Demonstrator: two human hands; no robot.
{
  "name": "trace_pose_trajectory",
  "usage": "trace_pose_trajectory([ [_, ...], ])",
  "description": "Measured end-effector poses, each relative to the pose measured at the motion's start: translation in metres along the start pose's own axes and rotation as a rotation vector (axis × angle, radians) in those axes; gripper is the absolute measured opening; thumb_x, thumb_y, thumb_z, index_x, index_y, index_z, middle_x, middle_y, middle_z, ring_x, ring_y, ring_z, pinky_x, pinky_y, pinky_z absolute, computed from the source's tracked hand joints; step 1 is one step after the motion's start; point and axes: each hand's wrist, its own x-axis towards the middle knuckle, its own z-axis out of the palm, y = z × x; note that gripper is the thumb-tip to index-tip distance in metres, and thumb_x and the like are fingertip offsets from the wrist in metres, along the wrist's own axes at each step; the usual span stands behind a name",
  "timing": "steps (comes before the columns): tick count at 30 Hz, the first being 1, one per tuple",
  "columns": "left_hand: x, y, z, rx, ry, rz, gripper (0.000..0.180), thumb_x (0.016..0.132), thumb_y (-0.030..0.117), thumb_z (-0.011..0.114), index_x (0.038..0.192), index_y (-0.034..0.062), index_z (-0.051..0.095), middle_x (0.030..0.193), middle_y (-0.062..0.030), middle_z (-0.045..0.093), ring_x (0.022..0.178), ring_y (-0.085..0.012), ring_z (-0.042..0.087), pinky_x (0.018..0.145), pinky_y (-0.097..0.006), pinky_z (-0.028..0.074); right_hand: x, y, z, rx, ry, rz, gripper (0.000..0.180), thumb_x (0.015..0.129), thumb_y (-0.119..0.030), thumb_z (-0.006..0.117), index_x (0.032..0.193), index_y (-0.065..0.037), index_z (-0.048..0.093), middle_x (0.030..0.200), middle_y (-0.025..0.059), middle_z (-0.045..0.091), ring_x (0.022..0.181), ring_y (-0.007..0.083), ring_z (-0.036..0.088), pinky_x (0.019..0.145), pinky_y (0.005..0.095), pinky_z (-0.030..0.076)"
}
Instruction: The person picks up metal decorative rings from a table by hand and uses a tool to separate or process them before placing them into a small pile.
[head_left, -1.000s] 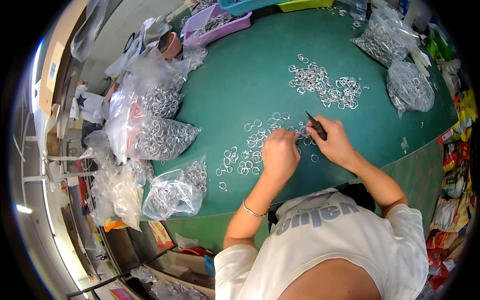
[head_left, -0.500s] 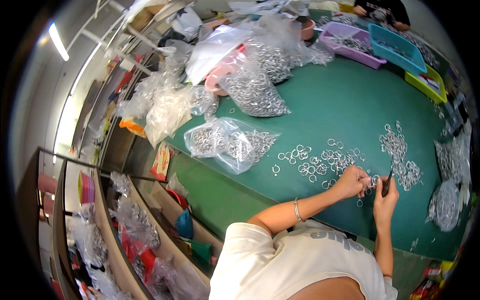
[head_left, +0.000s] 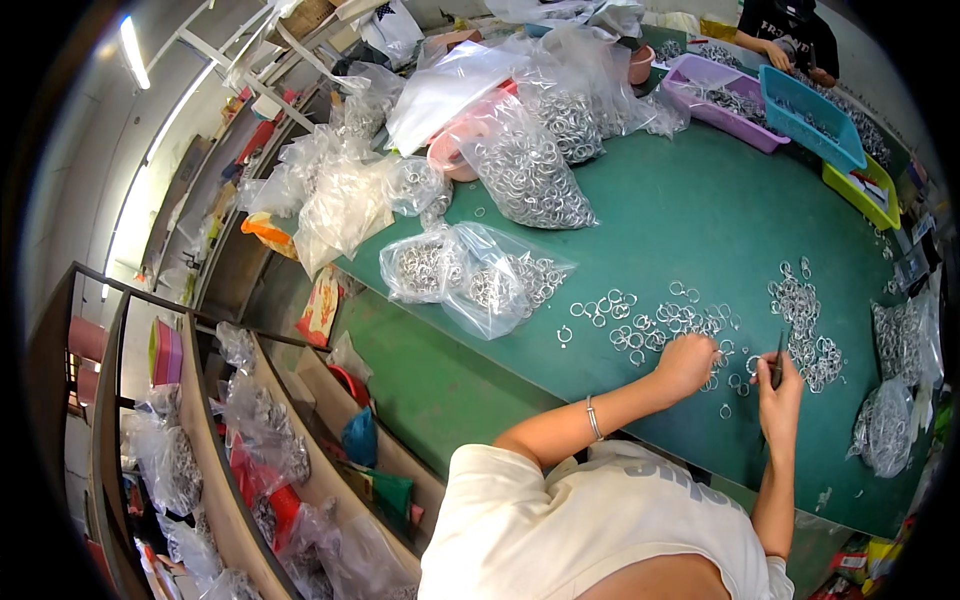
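- While the left hand [head_left: 688, 364] is resting curled at the near edge of the scattered metal rings [head_left: 685, 318], its knuckles are hiding its fingertips, so one cannot tell whether it is grasping anything.
- The right hand [head_left: 783, 384] is gripping a dark, slender tool [head_left: 778, 366], whose narrow tip is pointing away from the person; a single ring [head_left: 754, 364] is showing at the fingertips, though whether they are pinching it is staying unclear.
- The metal rings are lying in a loose spread on the green tabletop [head_left: 650, 230], around and beyond the left hand; a second heap [head_left: 800, 315] is sitting past the right hand, and a lone ring [head_left: 726, 411] is lying nearer the person.
- Judging by their thin bands, the rings are probably behaving as light, stiff and hardly fragile pieces; their smooth surface is likely feeling slippery, and overlapping ones are perhaps catching on each other.
- A thumb-and-fingertip pinch across the outer band is seeming the surest hold; for the tool, its thicker body is looking better than its tip.
- The rings are shining silver and round, against the tabletop's flat, dull finish.
- A clear bag [head_left: 525, 175] is bulging with similar rings, its thin film creasing; a purple tray [head_left: 745, 131] with smooth walls is holding more metal pieces.
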Motion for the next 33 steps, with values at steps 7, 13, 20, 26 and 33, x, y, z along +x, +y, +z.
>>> trace_pose_trajectory([
  [7,-0.005,0.018,-0.038,-0.524,-0.088,-0.013,0.019,0.083,0.01,0.054,0.096,-0.0033,0.057,0.067,-0.014,0.061,0.055,-0.0207,0.059,0.049,-0.032,0.047,0.01,0.011,0.024,0.072,-0.159,0.044,0.004,0.082,-0.001,0.053,0.081,0.003,0.053,0.059,0.0055,0.055,0.055,0.0095,0.053,0.049,0.0248,0.04],
  [13,-0.015,-0.011,-0.087,-0.61,0.033,-0.117,0.016,0.082,0.008,0.057,0.093,-0.0036,0.059,0.066,-0.0071,0.061,0.052,-0.0098,0.056,0.048,-0.023,0.045,0.018,-0.017,0.039,0.216,-0.3,0.169,0.01,0.085,-0.005,0.05,0.092,0.001,0.054,0.063,0.0022,0.054,0.052,0.0069,0.046,0.047,0.0209,0.034],
  [20,-0.005,-0.152,-0.327,0.066,0.838,-0.328,0.018,0.08,0.012,0.054,0.081,-0.0024,0.064,0.054,-0.0089,0.059,0.049,-0.0128,0.057,0.049,-0.026,0.045,0.015,0.004,0.034,0.071,-0.263,0.137,0.011,0.082,-0.003,0.052,0.091,0.003,0.054,0.064,0.0037,0.054,0.058,0.0089,0.049,0.055,0.0234,0.039],
  [26,0.002,-0.306,-0.433,0.216,0.806,-0.77,0.018,0.077,0.011,0.054,0.079,-0.0029,0.064,0.058,-0.0132,0.061,0.053,-0.0225,0.062,0.055,-0.034,0.049,0.011,0.009,0.027,0.007,-0.216,0.199,0.008,0.082,-0.001,0.053,0.088,0.003,0.053,0.065,0.0045,0.053,0.058,0.0092,0.049,0.056,0.0237,0.04],
  [33,0.048,-0.183,-0.369,0.343,1.061,-0.075,0.026,0.079,0.009,0.056,0.102,-0.0027,0.058,0.08,-0.0122,0.06,0.068,-0.0189,0.057,0.063,-0.029,0.045,0.002,0.05,-0.022,-0.353,0.18,0.061,0.015,0.082,-0.007,0.054,0.09,0.006,0.053,0.071,0.0172,0.052,0.063,0.0243,0.051,0.06,0.0333,0.041],
])
